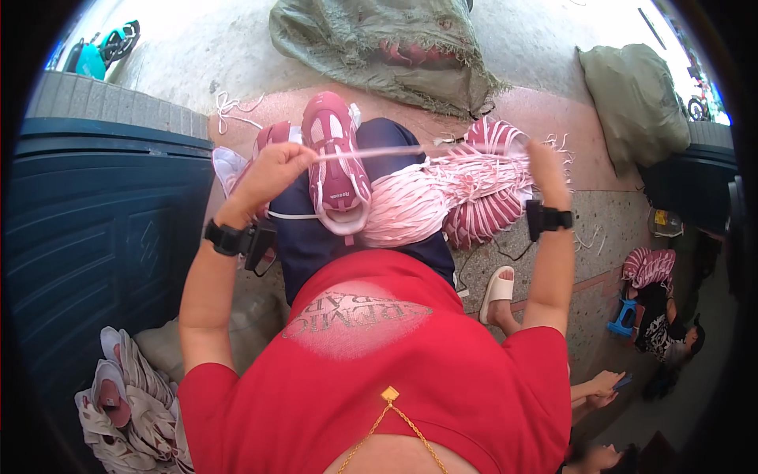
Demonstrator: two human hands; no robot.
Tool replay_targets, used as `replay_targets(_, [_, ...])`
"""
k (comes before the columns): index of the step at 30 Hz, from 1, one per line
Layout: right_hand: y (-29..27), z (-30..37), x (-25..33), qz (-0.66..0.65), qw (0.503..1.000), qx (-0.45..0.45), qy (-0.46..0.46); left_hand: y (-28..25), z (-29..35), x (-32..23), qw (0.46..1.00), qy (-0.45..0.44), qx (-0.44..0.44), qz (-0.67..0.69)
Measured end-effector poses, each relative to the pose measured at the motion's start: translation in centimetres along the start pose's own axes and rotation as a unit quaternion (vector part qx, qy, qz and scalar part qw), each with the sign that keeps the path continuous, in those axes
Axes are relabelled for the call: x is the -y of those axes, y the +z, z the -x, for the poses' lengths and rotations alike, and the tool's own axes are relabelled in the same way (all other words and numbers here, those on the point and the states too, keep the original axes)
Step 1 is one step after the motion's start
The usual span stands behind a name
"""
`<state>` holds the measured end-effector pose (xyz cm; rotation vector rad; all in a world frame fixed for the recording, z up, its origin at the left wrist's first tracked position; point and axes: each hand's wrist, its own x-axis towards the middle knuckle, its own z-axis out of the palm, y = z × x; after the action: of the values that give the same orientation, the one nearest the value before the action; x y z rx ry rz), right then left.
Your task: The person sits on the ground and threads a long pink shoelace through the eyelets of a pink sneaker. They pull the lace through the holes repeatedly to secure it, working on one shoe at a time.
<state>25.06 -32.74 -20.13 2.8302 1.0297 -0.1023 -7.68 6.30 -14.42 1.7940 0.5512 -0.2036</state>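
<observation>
Head view: pink lace (403, 151) drawn nearly straight between both hands, over the lap; long axis left to right, tilted slightly up toward the right; right part motion-blurred. Left hand (278, 167): palm down, fingers curled shut, lace end pinched at thumb and forefinger; forearm angled up and inward. Right hand (546, 164): raised, forearm almost straight ahead; apparently closed on the lace's other end, but blurred, so exact finger placement cannot be told. Under the lace: pink sneaker (339, 175) on the lap, sole down; toe pointing away from the body, heel opening toward it; long axis fore-and-aft, toe leaning slightly left. Just left: second pink shoe (272, 139), partly hidden by left hand. Right of sneaker: thick hank of pale pink laces (407, 207), spread rightward onto maroon-and-white striped bundles (483, 220). Farther ahead: green woven sack (379, 51) on the ground.
</observation>
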Motion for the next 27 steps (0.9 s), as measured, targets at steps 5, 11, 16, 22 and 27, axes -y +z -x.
replay_targets(5, [-0.5,1.0,20.1,-0.588,0.771,-0.023,-0.242,4.0,-0.6,2.4,0.974,0.052,-0.063,-0.213])
replay_targets(11, [-1.2,2.3,31.8,-0.703,0.687,0.122,-0.139,4.6,-0.6,2.3,0.985,-0.076,-0.020,0.155])
replay_targets(16, [-2.1,2.7,31.7,-0.679,0.684,0.230,-0.133,4.6,0.1,2.4,0.932,-0.122,-0.065,0.335])
replay_targets(22, [-2.5,1.2,30.0,-0.713,0.663,0.189,-0.126,5.1,-1.7,2.1,0.945,-0.109,-0.042,0.306])
replay_targets(27, [-0.5,-1.0,29.2,-0.630,0.757,0.097,-0.147,3.7,-3.7,1.3,0.972,-0.058,-0.068,0.217])
